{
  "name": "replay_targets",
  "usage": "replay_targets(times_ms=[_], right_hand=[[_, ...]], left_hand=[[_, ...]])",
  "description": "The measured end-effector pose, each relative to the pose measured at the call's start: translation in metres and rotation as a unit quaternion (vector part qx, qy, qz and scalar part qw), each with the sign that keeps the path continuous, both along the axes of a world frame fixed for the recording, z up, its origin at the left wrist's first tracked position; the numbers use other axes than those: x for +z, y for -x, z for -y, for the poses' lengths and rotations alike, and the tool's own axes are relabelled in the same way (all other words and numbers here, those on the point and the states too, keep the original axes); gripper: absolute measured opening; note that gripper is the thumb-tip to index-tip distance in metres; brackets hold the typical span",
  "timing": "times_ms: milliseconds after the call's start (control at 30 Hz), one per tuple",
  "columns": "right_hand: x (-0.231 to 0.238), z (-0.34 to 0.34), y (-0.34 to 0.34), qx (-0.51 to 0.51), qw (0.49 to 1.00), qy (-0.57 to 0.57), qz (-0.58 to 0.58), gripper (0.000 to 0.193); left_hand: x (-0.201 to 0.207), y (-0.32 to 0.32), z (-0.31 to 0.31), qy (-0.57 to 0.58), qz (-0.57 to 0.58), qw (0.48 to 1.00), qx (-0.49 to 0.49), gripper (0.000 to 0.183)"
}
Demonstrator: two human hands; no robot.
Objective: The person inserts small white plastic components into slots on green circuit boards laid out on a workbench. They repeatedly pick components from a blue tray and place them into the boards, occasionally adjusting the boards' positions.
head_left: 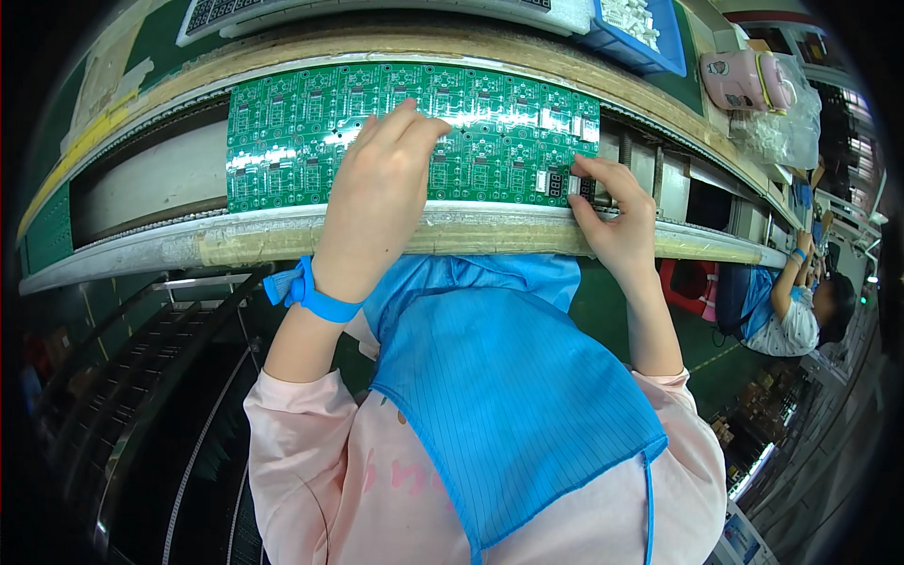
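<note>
A wide green circuit board panel (282, 174) lies across the rails in front of me, with repeated printed sections. At its near right corner my right hand (617, 202) pinches a small black digit display (586, 186) between thumb and index finger, down at the board. Just left of it sits another digit display (555, 184), beside a white connector (540, 181). More white parts (586, 128) stand along the far right of the panel. My left hand (386, 160) hovers over the panel's middle, palm down, fingers bent and apart; its palm is hidden.
A blue bin (667, 55) of white connectors stands at the far right, near a pink container (744, 80) and a clear plastic bag (796, 122). A tray of digit displays (226, 11) lies at the back. Another person (791, 315) works farther right. The near rail (282, 247) borders my apron.
</note>
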State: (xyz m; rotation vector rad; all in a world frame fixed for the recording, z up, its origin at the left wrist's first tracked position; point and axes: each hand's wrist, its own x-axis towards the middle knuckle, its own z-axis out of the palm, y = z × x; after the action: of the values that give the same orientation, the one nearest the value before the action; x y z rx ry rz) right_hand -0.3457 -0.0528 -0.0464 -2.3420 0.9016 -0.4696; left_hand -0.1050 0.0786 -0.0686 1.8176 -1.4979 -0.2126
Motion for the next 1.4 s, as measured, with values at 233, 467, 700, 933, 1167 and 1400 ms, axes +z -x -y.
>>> replay_targets(times_ms=[233, 467, 700, 933, 1167, 1400], right_hand=[[0.022, 0.043, 0.016, 0.019, 0.998, -0.046, 0.042, 0.035], [0.052, 0.166, -0.032, -0.059, 0.990, 0.118, 0.058, 0.025], [0.019, 0.221, -0.089, 0.015, 0.985, 0.149, -0.085, 0.030], [0.013, 0.214, -0.091, 0.010, 0.989, 0.145, -0.026, 0.022], [0.007, 0.215, -0.095, -0.011, 0.995, 0.094, 0.021, 0.022], [0.006, 0.214, -0.093, -0.029, 0.993, 0.092, 0.066, 0.021]], left_hand=[[0.001, 0.017, 0.006, -0.035, 0.038, 0.998, -0.033, 0.022], [0.004, 0.050, 0.030, -0.041, 0.080, 0.992, -0.084, 0.031], [0.020, 0.046, 0.068, -0.004, 0.067, 0.988, -0.138, 0.026], [0.008, 0.029, 0.090, -0.007, 0.078, 0.978, -0.195, 0.034], [0.005, 0.021, 0.076, -0.002, -0.015, 0.995, -0.096, 0.036], [0.004, 0.022, 0.081, -0.013, 0.022, 0.994, -0.106, 0.022]])
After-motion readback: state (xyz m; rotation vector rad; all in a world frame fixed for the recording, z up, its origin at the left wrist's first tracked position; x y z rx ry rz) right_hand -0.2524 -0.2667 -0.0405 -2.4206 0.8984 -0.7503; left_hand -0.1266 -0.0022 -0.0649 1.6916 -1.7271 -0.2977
